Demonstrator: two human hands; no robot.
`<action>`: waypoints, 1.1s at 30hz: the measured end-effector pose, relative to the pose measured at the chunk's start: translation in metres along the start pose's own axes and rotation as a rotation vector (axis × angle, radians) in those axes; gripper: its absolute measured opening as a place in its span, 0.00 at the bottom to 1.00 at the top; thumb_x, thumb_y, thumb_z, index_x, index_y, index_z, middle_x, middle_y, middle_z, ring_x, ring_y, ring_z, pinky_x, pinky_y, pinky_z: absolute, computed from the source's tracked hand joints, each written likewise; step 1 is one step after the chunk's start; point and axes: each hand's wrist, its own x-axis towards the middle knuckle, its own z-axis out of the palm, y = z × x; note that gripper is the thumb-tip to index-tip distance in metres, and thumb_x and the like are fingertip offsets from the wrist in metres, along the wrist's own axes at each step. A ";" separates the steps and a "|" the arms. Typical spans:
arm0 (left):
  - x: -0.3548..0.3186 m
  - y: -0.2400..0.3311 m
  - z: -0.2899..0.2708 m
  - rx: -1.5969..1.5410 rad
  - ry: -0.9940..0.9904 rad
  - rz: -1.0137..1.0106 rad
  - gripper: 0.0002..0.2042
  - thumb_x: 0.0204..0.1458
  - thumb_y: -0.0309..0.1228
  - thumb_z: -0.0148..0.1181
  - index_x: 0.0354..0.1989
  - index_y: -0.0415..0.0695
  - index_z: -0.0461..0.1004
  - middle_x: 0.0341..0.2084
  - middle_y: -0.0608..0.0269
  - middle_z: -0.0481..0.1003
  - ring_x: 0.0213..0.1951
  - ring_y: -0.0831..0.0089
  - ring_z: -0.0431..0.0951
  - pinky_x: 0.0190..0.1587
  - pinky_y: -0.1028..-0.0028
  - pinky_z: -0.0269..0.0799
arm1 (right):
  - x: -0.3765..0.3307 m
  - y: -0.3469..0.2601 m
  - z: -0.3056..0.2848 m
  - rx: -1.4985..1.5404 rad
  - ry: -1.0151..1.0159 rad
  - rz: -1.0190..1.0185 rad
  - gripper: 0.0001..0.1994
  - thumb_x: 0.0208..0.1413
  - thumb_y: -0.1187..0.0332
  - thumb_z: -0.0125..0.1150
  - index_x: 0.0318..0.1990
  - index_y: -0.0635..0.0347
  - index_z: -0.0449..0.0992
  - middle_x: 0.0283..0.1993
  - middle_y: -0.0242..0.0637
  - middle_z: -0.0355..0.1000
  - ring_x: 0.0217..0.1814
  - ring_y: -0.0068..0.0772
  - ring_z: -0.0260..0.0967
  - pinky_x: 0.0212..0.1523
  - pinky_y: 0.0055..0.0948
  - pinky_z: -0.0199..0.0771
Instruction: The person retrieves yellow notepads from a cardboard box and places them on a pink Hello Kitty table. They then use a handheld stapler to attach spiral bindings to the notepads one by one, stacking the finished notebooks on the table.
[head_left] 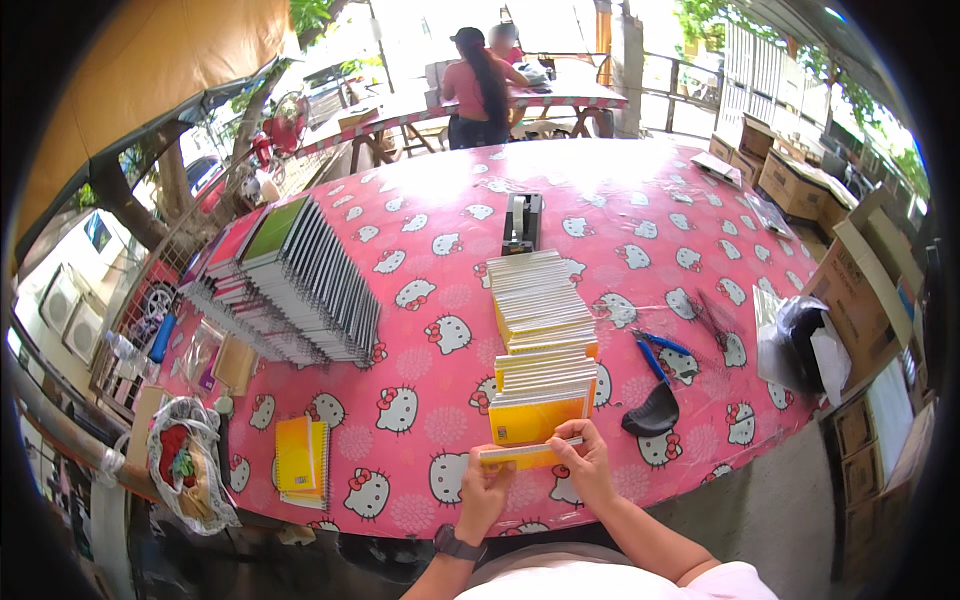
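**Yellow booklet held at the near end of a long row**

While both hands pinch it by its ends, a thin yellow booklet (pixel 528 455) lies flat at the near edge of the desk (pixel 430 420): the left hand (pixel 487 487) grasps its left end, the right hand (pixel 585 465) its right. At 12 o'clock from it, touching or nearly so, a long overlapped row of like booklets (pixel 540 330) runs away across the pink cat-print cover to a black tape dispenser (pixel 521 222). By my reading much of the row is already laid, and this one sits at its near end; how many remain cannot be told. At 3 o'clock lie blue-handled pliers (pixel 655 352) and a black curved object (pixel 652 412). At 9 o'clock rests a yellow-orange spiral notebook (pixel 300 455); at 10 o'clock, a fanned stack of spiral notebooks (pixel 300 285). Cardboard boxes (pixel 860 290) stand at the far right. Two people sit at a distant table.
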 end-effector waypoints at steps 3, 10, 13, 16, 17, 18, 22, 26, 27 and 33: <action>-0.014 0.050 0.018 0.453 0.338 0.586 0.20 0.47 0.23 0.61 0.51 0.44 0.67 0.42 0.56 0.72 0.48 0.59 0.72 0.61 0.58 0.55 | 0.000 0.004 -0.001 -0.005 -0.005 -0.058 0.08 0.56 0.70 0.59 0.41 0.60 0.69 0.32 0.28 0.68 0.31 0.12 0.63 0.29 0.12 0.64; -0.016 0.056 0.023 0.845 0.005 0.738 0.20 0.41 0.16 0.55 0.44 0.48 0.78 0.41 0.63 0.77 0.43 0.66 0.75 0.53 0.64 0.60 | 0.019 -0.011 -0.026 -0.299 -0.094 -0.213 0.06 0.57 0.71 0.57 0.37 0.65 0.73 0.32 0.36 0.72 0.36 0.24 0.70 0.37 0.26 0.70; -0.010 0.055 0.013 0.859 0.009 0.824 0.21 0.40 0.17 0.56 0.45 0.48 0.78 0.38 0.65 0.78 0.40 0.69 0.76 0.46 0.68 0.62 | 0.067 -0.047 -0.080 -0.696 0.108 -0.480 0.06 0.55 0.70 0.56 0.33 0.64 0.76 0.30 0.42 0.72 0.35 0.38 0.70 0.37 0.34 0.70; -0.006 0.058 0.020 0.840 -0.023 0.866 0.20 0.41 0.16 0.57 0.43 0.48 0.79 0.37 0.64 0.78 0.39 0.68 0.75 0.45 0.69 0.62 | 0.121 -0.049 -0.192 -1.298 0.421 -0.534 0.07 0.52 0.69 0.59 0.35 0.61 0.78 0.32 0.44 0.73 0.40 0.44 0.71 0.42 0.41 0.69; -0.003 0.059 0.023 0.831 -0.023 0.875 0.19 0.41 0.16 0.58 0.43 0.48 0.79 0.36 0.64 0.78 0.38 0.68 0.75 0.44 0.70 0.62 | 0.127 -0.046 -0.225 -1.544 0.450 -0.544 0.07 0.50 0.69 0.60 0.35 0.60 0.78 0.32 0.44 0.73 0.41 0.45 0.71 0.42 0.42 0.69; 0.000 0.058 0.024 0.838 -0.002 0.876 0.18 0.42 0.18 0.58 0.43 0.49 0.79 0.36 0.65 0.78 0.38 0.68 0.75 0.44 0.69 0.62 | 0.129 -0.047 -0.234 -1.574 0.402 -0.448 0.07 0.50 0.69 0.60 0.36 0.60 0.78 0.34 0.44 0.73 0.41 0.45 0.71 0.43 0.41 0.69; 0.002 0.056 0.025 0.848 0.045 0.869 0.15 0.45 0.23 0.61 0.42 0.50 0.79 0.34 0.67 0.78 0.36 0.69 0.75 0.43 0.69 0.62 | 0.135 -0.052 -0.251 -1.489 0.264 -0.115 0.10 0.48 0.73 0.61 0.39 0.59 0.76 0.39 0.44 0.72 0.44 0.46 0.70 0.43 0.40 0.70; 0.005 0.057 0.026 0.814 0.043 0.827 0.12 0.46 0.26 0.63 0.41 0.49 0.79 0.31 0.69 0.77 0.34 0.71 0.74 0.40 0.69 0.61 | 0.129 -0.061 -0.253 -1.332 0.443 -0.302 0.18 0.49 0.77 0.58 0.50 0.57 0.71 0.40 0.43 0.70 0.44 0.43 0.70 0.44 0.40 0.69; 0.005 0.057 0.027 0.830 0.073 0.817 0.11 0.45 0.28 0.65 0.39 0.49 0.79 0.30 0.70 0.76 0.33 0.73 0.74 0.40 0.70 0.60 | 0.124 -0.062 -0.245 -1.241 0.418 -0.369 0.20 0.50 0.78 0.57 0.53 0.57 0.69 0.40 0.44 0.70 0.42 0.42 0.70 0.44 0.37 0.69; 0.006 0.058 0.032 0.848 0.040 0.824 0.11 0.43 0.31 0.67 0.37 0.50 0.80 0.27 0.72 0.76 0.32 0.74 0.72 0.39 0.71 0.58 | 0.035 -0.095 -0.108 -0.700 -0.280 -0.112 0.17 0.53 0.81 0.53 0.52 0.59 0.72 0.38 0.38 0.72 0.36 0.28 0.68 0.39 0.23 0.71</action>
